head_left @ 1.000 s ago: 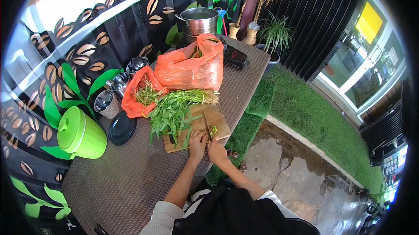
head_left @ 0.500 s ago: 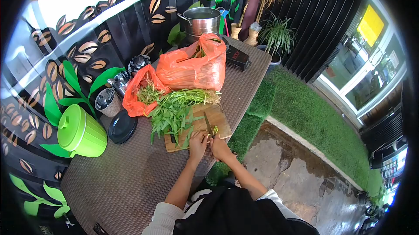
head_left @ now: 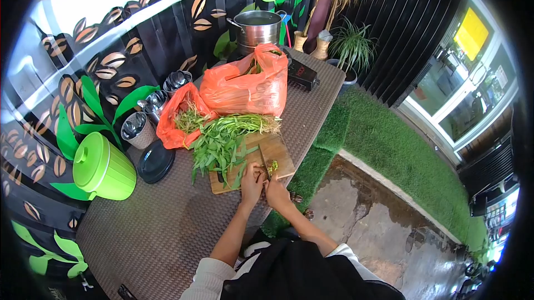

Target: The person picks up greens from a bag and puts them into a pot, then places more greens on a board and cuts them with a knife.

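My right hand [head_left: 278,193] is closed around the handle of a kitchen knife [head_left: 263,155], whose blade points away from me over the wooden cutting board [head_left: 283,152]. Just left of the blade, my left hand [head_left: 252,183] is curled shut on leafy greens, their leaves showing beside the fingers; the stems inside the grip are mostly hidden. Small chopped pieces [head_left: 272,165] lie to the right of the blade. A bunch of leafy greens [head_left: 218,145] with long stems and roots spreads across the board's far left side and beyond it.
Behind the greens sit a large orange plastic bag [head_left: 242,88] and a smaller orange bag [head_left: 172,124]. A steel pot [head_left: 258,30] stands at the far end. On the left are a green lidded container [head_left: 105,166], black plates [head_left: 156,162] and cutlery holders [head_left: 139,133].
My right hand has shifted slightly left and down with the knife, closer to my left hand. The chopped pieces beside the blade show more fully.
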`<state>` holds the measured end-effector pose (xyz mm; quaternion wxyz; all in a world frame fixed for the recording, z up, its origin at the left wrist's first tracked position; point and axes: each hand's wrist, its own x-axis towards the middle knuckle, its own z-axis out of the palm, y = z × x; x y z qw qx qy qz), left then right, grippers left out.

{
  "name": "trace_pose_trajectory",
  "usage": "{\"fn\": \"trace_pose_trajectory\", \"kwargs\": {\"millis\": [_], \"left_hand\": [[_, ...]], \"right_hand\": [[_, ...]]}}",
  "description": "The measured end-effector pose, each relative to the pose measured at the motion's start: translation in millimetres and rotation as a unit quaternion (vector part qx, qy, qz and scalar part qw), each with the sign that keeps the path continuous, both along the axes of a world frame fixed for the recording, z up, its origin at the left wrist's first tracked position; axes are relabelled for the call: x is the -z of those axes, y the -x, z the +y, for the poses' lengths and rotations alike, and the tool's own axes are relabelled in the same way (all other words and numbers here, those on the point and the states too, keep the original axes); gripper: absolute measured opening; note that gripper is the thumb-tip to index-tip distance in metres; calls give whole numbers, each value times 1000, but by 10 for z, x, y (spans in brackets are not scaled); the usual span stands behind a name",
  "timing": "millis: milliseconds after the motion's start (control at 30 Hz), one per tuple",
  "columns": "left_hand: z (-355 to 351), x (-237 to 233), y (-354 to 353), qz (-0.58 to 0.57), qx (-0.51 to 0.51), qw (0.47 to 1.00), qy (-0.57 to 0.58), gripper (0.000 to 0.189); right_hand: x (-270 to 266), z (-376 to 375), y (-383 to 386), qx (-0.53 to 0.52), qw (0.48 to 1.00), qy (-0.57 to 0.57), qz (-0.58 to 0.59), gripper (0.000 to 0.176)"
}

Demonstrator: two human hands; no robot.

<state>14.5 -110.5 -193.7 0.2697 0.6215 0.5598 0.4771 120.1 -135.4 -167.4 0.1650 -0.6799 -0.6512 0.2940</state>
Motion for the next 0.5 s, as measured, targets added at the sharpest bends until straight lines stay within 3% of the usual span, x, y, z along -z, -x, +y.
{"fn": "trace_pose_trajectory", "kwargs": {"millis": [67,267,333,500], "left_hand": [[0,-41,-13,-9,-5,1000,-1,28],[-17,-32,-10,-29,-13,999,-1,24],[-15,-30,-10,-12,-7,1000,-12,24],[-24,-3,-4,-3,-13,1000,3,21]], "right_hand": [[2,22,8,13,999,-27,-43,36],[-133,73,-104,-21,995,65,76,35],[-54,-42,10,16,999,15,-30,33],[-60,85,-7,20,999,15,-31,33]]}}
